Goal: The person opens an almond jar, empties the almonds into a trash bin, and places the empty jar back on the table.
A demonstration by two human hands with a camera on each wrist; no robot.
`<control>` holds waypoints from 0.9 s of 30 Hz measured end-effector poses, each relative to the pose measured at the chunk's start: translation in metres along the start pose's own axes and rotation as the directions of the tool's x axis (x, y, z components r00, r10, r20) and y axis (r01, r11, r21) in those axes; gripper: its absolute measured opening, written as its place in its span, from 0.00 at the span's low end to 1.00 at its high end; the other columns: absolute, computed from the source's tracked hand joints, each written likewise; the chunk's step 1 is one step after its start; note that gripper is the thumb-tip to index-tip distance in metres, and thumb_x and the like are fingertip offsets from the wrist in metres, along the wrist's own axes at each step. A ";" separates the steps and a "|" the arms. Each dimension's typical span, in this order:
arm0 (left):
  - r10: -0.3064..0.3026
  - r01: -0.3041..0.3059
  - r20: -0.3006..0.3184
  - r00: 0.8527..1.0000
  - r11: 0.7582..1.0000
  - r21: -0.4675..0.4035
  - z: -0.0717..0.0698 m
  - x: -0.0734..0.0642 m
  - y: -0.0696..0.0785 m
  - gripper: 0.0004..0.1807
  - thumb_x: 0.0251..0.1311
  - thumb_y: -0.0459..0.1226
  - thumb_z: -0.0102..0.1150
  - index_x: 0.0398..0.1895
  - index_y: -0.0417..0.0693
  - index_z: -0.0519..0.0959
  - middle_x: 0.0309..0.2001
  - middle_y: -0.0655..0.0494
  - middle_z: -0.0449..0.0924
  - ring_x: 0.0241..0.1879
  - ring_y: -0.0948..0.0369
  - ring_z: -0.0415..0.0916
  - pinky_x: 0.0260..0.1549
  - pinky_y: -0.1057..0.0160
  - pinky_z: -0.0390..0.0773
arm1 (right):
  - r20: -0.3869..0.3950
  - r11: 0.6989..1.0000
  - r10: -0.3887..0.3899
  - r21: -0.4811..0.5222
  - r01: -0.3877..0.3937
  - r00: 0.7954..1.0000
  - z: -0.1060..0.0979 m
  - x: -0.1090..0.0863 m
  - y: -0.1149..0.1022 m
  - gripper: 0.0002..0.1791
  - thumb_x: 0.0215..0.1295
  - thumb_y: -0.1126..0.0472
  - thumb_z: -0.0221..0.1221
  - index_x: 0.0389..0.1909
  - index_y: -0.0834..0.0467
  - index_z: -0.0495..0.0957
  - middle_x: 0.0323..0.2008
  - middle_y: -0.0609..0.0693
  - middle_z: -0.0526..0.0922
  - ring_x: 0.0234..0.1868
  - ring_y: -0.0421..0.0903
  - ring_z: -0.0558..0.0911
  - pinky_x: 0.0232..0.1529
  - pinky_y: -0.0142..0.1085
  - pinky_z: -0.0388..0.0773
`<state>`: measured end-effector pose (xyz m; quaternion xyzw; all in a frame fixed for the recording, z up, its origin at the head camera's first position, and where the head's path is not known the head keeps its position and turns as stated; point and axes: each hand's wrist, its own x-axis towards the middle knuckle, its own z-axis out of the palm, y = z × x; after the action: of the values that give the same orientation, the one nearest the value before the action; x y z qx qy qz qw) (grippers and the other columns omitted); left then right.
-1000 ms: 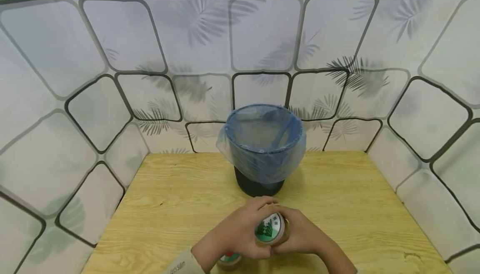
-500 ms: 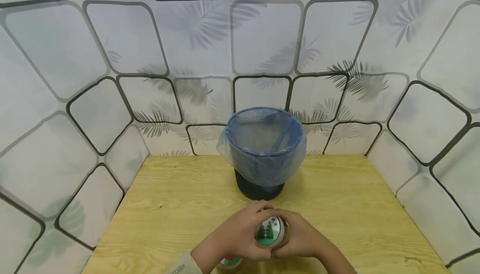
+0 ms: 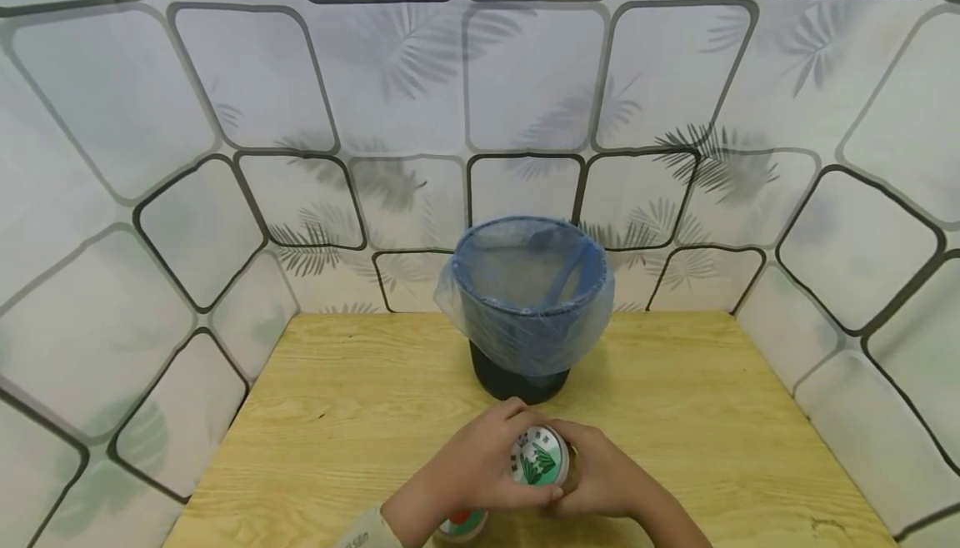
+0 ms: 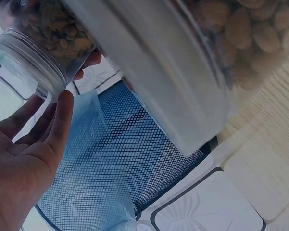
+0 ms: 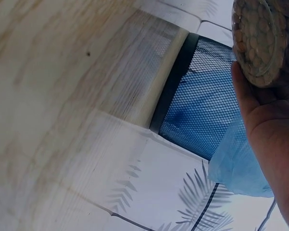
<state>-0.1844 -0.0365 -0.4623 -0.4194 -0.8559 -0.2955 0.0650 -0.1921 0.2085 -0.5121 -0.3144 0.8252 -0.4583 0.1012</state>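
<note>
Both hands hold a clear plastic jar (image 5: 259, 41) of nuts above the table's near side. My left hand (image 3: 483, 466) grips its lid (image 3: 538, 456), which bears a green leaf print; in the left wrist view the fingertips meet the lid's rim. My right hand (image 3: 600, 471) holds the jar's body from the other side, with the palm beneath it in the right wrist view. A second jar (image 3: 459, 525), with a red and green lid, stands below my left wrist, partly hidden by it. Close up in the left wrist view, this jar (image 4: 250, 43) shows almonds inside.
A black mesh bin (image 3: 517, 381) lined with a blue plastic bag (image 3: 532, 340) stands on the wooden table (image 3: 360, 398) just beyond the hands. Patterned walls (image 3: 525, 73) enclose the table at the back and both sides.
The lid's print has turned counterclockwise, and the left thumb has moved to the right along the lid's near edge. The right hand stays around the jar.
</note>
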 end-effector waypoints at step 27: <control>0.156 -0.153 0.058 0.986 0.987 -0.053 0.000 -0.003 -0.004 0.43 0.54 0.48 0.75 0.76 0.55 0.72 0.63 0.59 0.75 0.59 0.65 0.74 0.62 0.68 0.78 | -0.001 1.000 -0.026 0.017 0.026 1.000 0.004 -0.001 0.007 0.45 0.48 0.47 0.84 0.69 0.36 0.75 0.60 0.36 0.85 0.57 0.38 0.85 0.60 0.37 0.83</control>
<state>-0.1850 -0.0403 -0.4652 -0.4946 -0.8152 -0.2970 0.0512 -0.1928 0.2086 -0.5207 -0.3238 0.8172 -0.4668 0.0975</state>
